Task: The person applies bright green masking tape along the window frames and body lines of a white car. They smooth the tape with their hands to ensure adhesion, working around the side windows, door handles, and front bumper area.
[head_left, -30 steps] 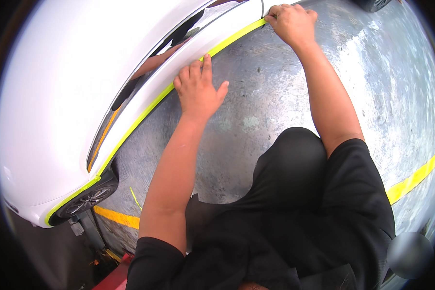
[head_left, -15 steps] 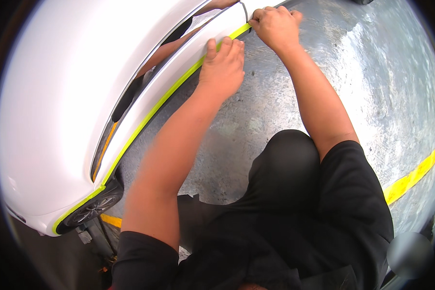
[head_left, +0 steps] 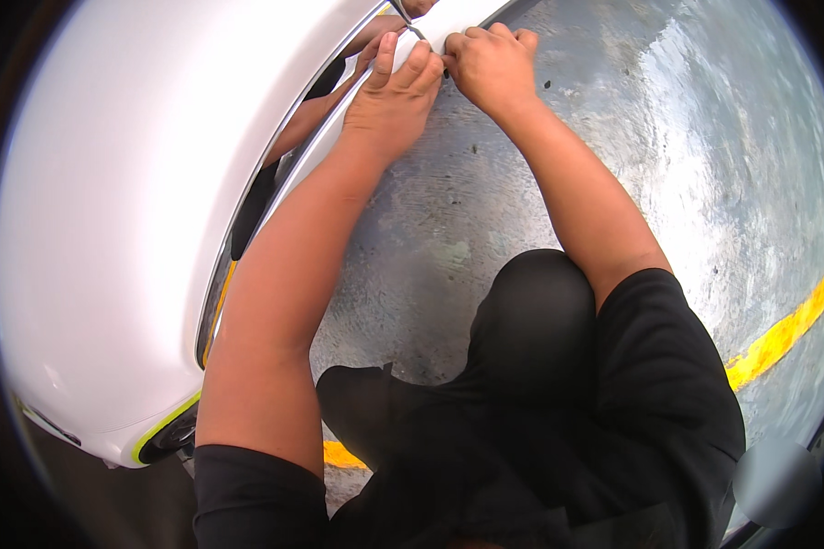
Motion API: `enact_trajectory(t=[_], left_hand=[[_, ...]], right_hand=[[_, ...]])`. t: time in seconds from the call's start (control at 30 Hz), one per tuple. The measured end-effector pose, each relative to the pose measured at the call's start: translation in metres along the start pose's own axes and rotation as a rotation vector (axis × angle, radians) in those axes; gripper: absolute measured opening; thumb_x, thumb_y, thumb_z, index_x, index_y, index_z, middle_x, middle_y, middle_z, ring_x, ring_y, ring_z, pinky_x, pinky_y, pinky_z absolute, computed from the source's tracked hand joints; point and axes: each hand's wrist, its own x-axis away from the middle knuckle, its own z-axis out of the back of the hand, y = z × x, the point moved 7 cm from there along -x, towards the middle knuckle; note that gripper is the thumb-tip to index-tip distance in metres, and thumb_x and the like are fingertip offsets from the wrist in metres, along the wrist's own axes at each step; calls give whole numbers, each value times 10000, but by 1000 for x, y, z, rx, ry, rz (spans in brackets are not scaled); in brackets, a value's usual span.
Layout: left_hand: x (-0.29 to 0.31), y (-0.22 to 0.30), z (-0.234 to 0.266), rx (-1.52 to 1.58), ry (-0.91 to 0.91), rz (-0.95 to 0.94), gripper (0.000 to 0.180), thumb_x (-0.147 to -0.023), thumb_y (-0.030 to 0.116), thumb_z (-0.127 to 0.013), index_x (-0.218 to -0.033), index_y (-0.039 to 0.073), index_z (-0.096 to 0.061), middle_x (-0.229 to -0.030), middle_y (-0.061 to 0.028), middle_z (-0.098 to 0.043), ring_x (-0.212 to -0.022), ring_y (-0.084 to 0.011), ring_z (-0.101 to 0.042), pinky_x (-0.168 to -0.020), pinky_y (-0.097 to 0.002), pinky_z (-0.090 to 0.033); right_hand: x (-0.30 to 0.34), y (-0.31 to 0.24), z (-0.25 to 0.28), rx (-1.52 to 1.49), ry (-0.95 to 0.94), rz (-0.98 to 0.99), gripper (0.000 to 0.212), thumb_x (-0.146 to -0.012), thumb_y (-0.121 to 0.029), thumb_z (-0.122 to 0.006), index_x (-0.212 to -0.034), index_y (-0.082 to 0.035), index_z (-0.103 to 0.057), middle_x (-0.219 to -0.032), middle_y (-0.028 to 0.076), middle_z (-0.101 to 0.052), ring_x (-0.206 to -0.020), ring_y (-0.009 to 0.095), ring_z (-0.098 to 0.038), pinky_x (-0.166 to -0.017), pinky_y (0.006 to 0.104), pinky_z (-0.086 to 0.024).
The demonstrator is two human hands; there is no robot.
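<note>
A white car body fills the left side, with a narrow white lower panel along its side. My left hand lies against this panel just short of a dark seam, its fingers stretched and partly spread. Close beside it, my right hand is closed, its fingertips pinched at the panel's lower edge past the seam. What the pinch holds is hidden. Bright yellow-green tape shows along the wheel arch at lower left; my left arm covers the stretch along the panel.
A grey, glossy worn floor spreads beside the car, crossed by a yellow line at right. My bent knee in black trousers is below my hands. A dark wheel sits in the arch.
Both hands have shifted closer together around the panel seam, my right hand slightly to the left, my left hand up. My left arm now covers the tape strip that showed along the panel.
</note>
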Motion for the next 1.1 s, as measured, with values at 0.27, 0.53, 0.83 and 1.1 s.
enact_trajectory(t=[0.27,0.53,0.83,1.1], left_hand=[[-17,0,-1,-49,13,-45,300,-958,264,-607,-1206,177,-751,-1245,26,-560,-1330,-172,-455,-1089,-452,-281],[-34,-6,-3,67,-37,-80,254,-959,249,-618,-1134,184,-790,-1226,51,-545,-1255,-167,-447,-1071,-450,-276],[29,84,20,425,-287,-68,629,-986,268,-645,-1600,354,-535,-1722,-53,-399,-1651,-292,-239,-1335,-633,-38],[205,146,72,1467,-639,723,578,-936,410,-811,-1473,253,-666,-1444,-82,-631,-1351,-279,-583,-1195,-536,-387]], right_hand=[[8,6,-5,-25,117,64,96,-957,-310,-716,-930,-246,-782,-889,-76,-709,-961,194,-659,-948,519,-379],[36,32,24,-10,416,171,88,-907,-274,-797,-918,-229,-722,-872,-75,-666,-860,200,-632,-873,462,-411],[149,129,18,-299,-26,-128,319,-955,-252,-805,-1217,-113,-688,-1088,115,-753,-1015,378,-714,-870,493,-551],[182,34,48,-548,-590,-151,1092,-895,-91,-866,-1746,-175,-187,-970,139,-723,-894,340,-733,-835,444,-574]])
